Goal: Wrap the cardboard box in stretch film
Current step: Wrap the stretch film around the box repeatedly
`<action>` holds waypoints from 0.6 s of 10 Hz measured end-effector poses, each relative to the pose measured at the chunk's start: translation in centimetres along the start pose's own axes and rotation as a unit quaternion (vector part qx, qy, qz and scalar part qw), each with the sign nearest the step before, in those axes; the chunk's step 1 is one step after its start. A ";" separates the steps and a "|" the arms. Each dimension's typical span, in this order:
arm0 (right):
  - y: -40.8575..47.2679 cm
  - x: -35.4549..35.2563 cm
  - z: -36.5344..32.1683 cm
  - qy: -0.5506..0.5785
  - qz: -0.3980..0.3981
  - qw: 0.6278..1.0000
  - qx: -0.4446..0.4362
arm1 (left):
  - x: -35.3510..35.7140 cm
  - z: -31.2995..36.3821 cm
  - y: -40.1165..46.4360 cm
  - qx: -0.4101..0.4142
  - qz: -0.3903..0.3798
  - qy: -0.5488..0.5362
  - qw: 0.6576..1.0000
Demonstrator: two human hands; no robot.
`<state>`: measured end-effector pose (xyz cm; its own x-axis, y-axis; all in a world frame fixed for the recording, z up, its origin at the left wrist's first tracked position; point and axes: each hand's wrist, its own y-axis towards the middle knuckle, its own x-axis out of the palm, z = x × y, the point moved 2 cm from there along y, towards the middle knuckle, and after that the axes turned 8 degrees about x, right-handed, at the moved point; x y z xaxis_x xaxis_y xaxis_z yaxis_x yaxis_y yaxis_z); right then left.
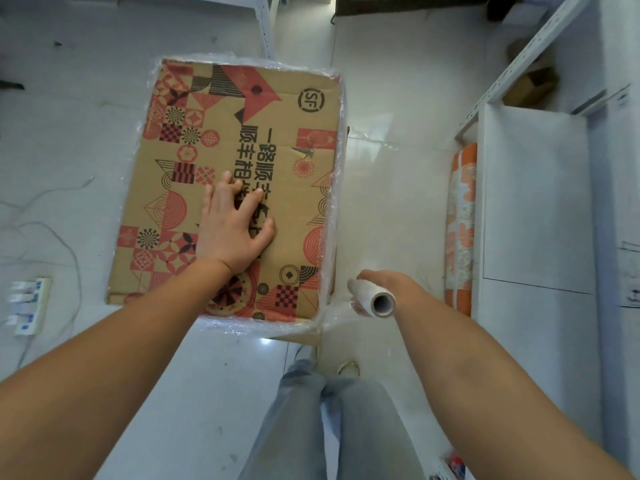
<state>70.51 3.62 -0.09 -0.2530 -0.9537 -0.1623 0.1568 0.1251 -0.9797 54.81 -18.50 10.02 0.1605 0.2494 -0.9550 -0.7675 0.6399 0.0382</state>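
A brown cardboard box (277, 161) printed with red and black patterns stands on the white floor, seen from above. Clear stretch film (334, 202) clings around its sides and shows as a crinkled band along its edges. My left hand (232, 230) lies flat on the box top with fingers spread. To the right of the box's near corner, my right hand (384, 282) grips the stretch film roll (374, 299), whose hollow core end faces the camera. A sheet of film runs from the roll to the near right corner of the box.
White metal shelving (540, 188) stands on the right with an orange patterned roll (460, 223) leaning at its foot. A power strip (29, 306) and loose cables lie on the floor at left. My legs in grey trousers (332, 427) are below the box.
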 end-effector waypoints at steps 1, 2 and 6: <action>-0.8 0.1 0.7 0.054 -0.060 0.994 0.070 | -0.2 0.0 -0.1 -0.003 0.002 0.003 1.000; 0.4 -0.6 0.1 0.142 -0.063 0.986 0.062 | -0.2 0.3 0.0 -0.005 -0.001 0.011 1.000; 1.0 -2.9 -2.9 0.002 -0.150 0.986 0.078 | -1.3 2.5 1.1 -0.033 0.017 0.035 0.999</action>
<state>68.65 7.33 -0.98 -0.3133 -0.9404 0.1321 0.2185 -0.2068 -0.9537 55.27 -16.28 11.99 0.0919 0.2182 -0.9716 -0.8115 0.5819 0.0539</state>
